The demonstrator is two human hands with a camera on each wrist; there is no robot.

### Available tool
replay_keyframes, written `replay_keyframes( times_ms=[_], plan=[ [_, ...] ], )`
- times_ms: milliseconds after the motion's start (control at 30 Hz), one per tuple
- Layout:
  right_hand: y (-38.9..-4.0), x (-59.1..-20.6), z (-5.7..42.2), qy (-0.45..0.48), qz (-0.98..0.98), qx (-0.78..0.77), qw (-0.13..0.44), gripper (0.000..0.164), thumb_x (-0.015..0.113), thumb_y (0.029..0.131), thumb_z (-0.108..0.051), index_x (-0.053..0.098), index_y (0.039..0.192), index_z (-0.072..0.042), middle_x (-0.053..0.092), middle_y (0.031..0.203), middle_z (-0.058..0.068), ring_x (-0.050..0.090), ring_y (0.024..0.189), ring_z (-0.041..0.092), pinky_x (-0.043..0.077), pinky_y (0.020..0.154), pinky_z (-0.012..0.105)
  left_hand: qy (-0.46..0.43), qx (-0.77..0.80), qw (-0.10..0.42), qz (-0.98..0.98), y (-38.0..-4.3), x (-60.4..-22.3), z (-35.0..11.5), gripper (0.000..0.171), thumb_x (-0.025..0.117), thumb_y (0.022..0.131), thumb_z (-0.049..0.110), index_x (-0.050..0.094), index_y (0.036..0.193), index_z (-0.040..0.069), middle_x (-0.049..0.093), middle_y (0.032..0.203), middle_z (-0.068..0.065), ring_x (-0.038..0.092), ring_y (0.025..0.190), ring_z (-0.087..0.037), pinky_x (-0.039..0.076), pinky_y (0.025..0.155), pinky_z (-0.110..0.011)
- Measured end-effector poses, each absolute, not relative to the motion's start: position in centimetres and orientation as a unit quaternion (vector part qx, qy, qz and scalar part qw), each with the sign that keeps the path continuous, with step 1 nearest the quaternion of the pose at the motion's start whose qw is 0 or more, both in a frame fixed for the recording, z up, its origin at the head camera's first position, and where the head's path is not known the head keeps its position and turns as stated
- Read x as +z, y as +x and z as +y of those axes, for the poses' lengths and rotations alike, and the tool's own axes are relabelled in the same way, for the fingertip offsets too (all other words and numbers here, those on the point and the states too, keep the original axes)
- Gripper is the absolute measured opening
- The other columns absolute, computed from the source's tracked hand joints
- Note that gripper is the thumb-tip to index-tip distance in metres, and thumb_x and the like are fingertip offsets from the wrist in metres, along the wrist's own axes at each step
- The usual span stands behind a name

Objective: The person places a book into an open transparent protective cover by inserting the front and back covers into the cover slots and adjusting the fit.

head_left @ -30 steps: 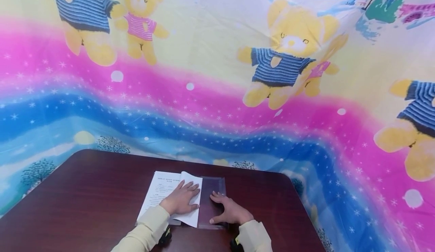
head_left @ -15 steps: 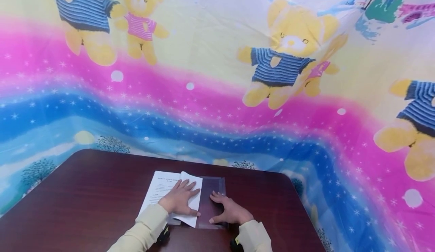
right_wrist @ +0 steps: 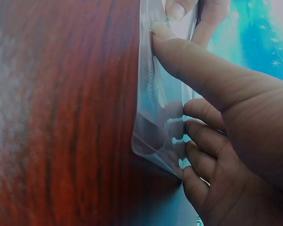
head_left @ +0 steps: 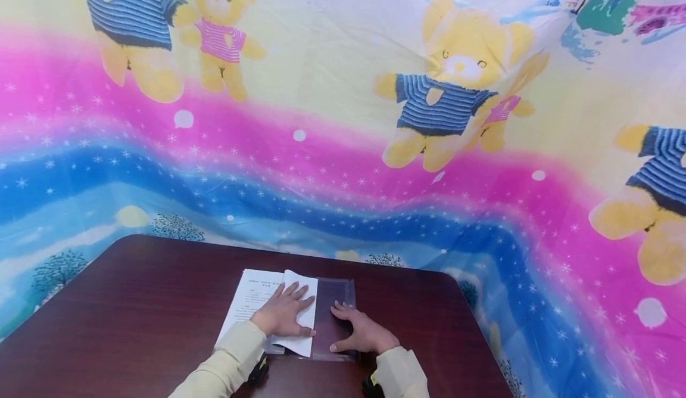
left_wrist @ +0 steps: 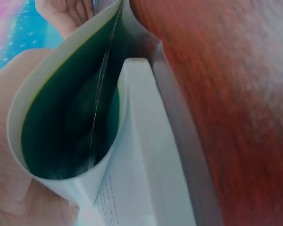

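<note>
On one table (head_left: 150, 308) | one booklet (head_left: 250, 299) | one clear cover (head_left: 326, 320) | left grip (head_left: 284, 316), right grip (head_left: 365, 331): both released

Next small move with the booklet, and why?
I'd probably have the left hand ease the booklet's bent cover toward the right hand. The cover bows up in a loop in the left wrist view, bare clear plastic shows beyond its edge, and the right hand's thumb and fingertips already touch that plastic, so it should stay steady.
</note>
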State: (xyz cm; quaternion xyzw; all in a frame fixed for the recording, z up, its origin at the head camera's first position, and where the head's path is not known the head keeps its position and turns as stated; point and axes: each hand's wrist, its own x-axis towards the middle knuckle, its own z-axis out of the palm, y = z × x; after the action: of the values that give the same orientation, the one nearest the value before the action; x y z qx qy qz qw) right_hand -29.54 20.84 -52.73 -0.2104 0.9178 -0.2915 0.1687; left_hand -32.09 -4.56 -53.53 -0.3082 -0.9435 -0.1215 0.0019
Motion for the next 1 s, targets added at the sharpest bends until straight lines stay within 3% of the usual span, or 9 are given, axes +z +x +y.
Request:
replay_keyframes(
  times_ms=[1000],
  plan=[
    [-29.4,-52.6,20.8,-0.212,0.917,-0.292,0.168,0.084,0.084,0.085,-0.031,0.042,0.156,-0.011,0.029,0.167,0.012,0.021,0.154,0.042,0.031,0.115,0.067,-0.295,-0.148,-0.001,-0.944,-31.6,-54.1,-3.5,0.082,0.069,0.086,0.058,0.053,0.148,0.007,0.04,0.159,-0.021,0.029,0.15,-0.045,0.018,0.121,-0.065]
  ],
)
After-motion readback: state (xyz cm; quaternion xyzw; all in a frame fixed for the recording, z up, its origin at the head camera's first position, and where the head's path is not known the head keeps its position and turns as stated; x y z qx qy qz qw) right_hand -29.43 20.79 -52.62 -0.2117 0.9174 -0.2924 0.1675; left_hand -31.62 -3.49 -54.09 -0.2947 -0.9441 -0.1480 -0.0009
